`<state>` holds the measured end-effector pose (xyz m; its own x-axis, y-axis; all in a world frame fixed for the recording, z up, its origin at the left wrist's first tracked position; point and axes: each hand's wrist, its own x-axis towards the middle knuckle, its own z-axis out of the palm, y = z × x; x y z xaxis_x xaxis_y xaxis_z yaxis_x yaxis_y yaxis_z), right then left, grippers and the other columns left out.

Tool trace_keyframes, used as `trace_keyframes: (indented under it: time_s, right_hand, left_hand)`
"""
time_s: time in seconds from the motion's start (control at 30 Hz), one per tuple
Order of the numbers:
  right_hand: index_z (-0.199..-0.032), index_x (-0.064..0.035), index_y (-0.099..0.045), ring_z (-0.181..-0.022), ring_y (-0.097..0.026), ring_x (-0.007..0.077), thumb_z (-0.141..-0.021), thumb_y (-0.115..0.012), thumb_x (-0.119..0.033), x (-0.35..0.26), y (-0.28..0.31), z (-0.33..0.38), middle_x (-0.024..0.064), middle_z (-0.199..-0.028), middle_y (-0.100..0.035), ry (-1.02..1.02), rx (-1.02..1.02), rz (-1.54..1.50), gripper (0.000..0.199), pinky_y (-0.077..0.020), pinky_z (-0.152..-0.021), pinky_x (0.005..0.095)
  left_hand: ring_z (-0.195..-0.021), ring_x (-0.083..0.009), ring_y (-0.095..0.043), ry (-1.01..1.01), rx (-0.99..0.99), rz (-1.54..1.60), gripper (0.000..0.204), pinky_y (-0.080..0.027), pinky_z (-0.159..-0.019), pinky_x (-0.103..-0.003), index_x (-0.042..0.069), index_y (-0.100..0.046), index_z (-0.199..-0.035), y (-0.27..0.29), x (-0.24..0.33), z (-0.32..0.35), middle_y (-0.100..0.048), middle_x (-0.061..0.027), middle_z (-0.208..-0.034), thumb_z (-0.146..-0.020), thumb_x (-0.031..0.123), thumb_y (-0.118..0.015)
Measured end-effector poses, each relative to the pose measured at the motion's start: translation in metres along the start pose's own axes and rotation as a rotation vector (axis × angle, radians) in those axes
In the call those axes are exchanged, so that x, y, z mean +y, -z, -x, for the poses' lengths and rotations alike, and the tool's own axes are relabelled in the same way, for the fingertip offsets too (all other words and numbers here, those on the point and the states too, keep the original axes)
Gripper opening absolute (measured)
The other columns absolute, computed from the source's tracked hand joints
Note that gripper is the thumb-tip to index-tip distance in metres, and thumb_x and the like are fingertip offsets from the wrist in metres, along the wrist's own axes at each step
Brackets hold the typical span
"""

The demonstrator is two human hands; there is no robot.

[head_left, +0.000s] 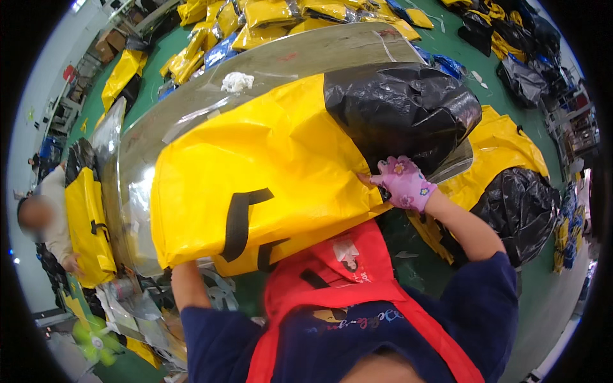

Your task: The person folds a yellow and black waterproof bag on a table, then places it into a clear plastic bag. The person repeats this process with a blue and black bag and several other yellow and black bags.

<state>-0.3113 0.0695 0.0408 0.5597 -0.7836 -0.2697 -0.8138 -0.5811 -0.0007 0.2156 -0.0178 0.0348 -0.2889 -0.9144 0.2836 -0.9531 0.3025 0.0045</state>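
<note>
A large yellow bag (255,150) with black webbing straps lies across the table in front of me. Its far right part is a shiny black plastic section (405,108). My right hand (403,185), in a pink flowered glove with bare fingertips, grips the bag's near right edge close to the black section. At the bag's near left corner, my left forearm (189,287) goes up under the yellow material. That hand is hidden beneath it, so its fingers do not show.
Beneath the bag is a worn table (143,143) with a crumpled white scrap (237,82) on it. Packed yellow bags (268,13) are heaped beyond. Another yellow and black bag (501,153) lies at right. A person (51,204) stands at left beside a folded yellow bag (89,223), near a green fan (97,341).
</note>
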Motion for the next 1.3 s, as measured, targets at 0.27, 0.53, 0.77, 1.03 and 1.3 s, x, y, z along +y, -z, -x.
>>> trace_keyframes:
  time_s: [0.27, 0.53, 0.77, 1.03, 1.3]
  right_hand:
    - [-0.131, -0.0261, -0.054, -0.113, -0.052, 0.033, -0.075, -0.057, -0.066, -0.027, 0.103, -0.019, 0.0097, -0.119, -0.059, 0.295, -0.084, 0.132, 0.068, -0.0336, -0.098, 0.0504]
    - [-0.147, -0.0302, -0.031, -0.143, -0.009, 0.0404, -0.082, -0.035, -0.076, 0.118, -0.048, -0.091, 0.0112, -0.156, -0.016, -0.239, 0.317, -0.011, 0.079, 0.0001, -0.109, 0.0675]
    - [-0.136, -0.0301, -0.05, -0.138, -0.029, 0.0297, -0.091, -0.046, -0.053, 0.186, -0.003, -0.047, 0.0028, -0.15, -0.034, -0.37, 0.374, 0.064, 0.05, -0.0285, -0.105, 0.0528]
    - [-0.114, -0.0171, -0.066, -0.119, -0.05, 0.0252, -0.089, -0.053, -0.049, 0.127, 0.029, -0.013, 0.0064, -0.119, -0.06, -0.299, 0.793, -0.036, 0.043, -0.0386, -0.098, 0.0439]
    - [-0.125, -0.0142, -0.055, -0.12, -0.052, 0.0253, -0.08, -0.06, -0.027, 0.015, -0.065, 0.077, 0.0082, -0.126, -0.057, -0.034, 0.617, -0.033, 0.047, -0.0343, -0.104, 0.0525]
  left_hand:
    - [-0.138, -0.0368, -0.028, -0.346, -0.678, -0.003, 0.058, -0.021, -0.112, -0.05, 0.011, -0.039, -0.142, 0.082, 0.124, -0.031, -0.031, -0.0162, -0.15, -0.094, 0.04, -0.05]
    - [-0.14, -0.0472, -0.012, -0.216, -0.426, -0.011, 0.087, -0.002, -0.11, -0.064, 0.014, -0.039, -0.142, -0.047, 0.131, 0.058, -0.019, -0.0231, -0.153, -0.072, 0.063, -0.06]
    - [-0.139, -0.0493, -0.013, -0.22, -0.532, -0.072, 0.092, -0.003, -0.11, -0.063, 0.011, -0.033, -0.145, -0.036, 0.128, 0.063, -0.017, -0.0246, -0.153, -0.074, 0.066, -0.053]
    - [-0.132, -0.0441, -0.033, -0.299, -0.577, 0.005, 0.073, -0.023, -0.109, -0.054, 0.007, -0.042, -0.137, 0.025, 0.204, 0.028, -0.035, -0.0224, -0.144, -0.081, 0.049, -0.061]
    - [-0.112, -0.0288, -0.059, -0.596, -0.641, 0.372, 0.049, -0.049, -0.091, -0.038, 0.006, -0.055, -0.125, 0.023, 0.241, 0.066, -0.059, -0.0129, -0.126, -0.08, 0.022, -0.067]
